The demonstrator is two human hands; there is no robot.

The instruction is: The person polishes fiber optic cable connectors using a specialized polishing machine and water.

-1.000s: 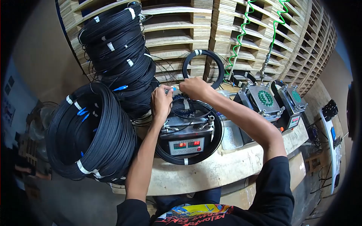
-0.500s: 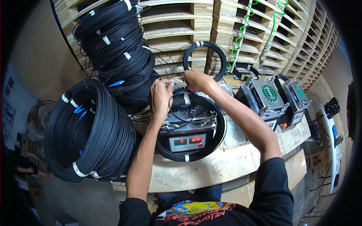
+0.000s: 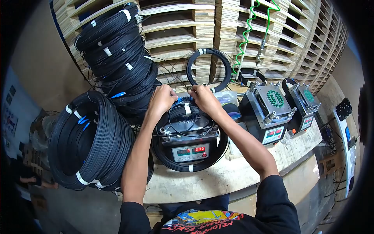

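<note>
My left hand (image 3: 161, 100) is closed in a pinch at the far left side of a polishing machine (image 3: 190, 150); what sits between its fingertips is too small to make out. My right hand (image 3: 205, 99) pinches at the far right side, its fingertips also hiding whatever they hold. Between the two hands, blue fiber connectors (image 3: 181, 100) stand along the machine's back edge. A coil of black cable (image 3: 191, 168) with white ties loops around the machine, and a thin cable crosses its metal top. Red digits glow on the front display (image 3: 191, 153).
A large black cable coil (image 3: 113, 144) stands at left, before a tall stack of coils (image 3: 117, 58). Another coil (image 3: 189, 70) leans on wooden pallets (image 3: 175, 27). Two similar machines (image 3: 269, 105) (image 3: 306, 101) with green-dotted tops stand right. Green air hoses (image 3: 245, 35) hang behind.
My right hand has come down and closer to the machine's back edge. My left hand has shifted slightly. The camera view has moved a little, and the display's left digit went from 8 to 7.
</note>
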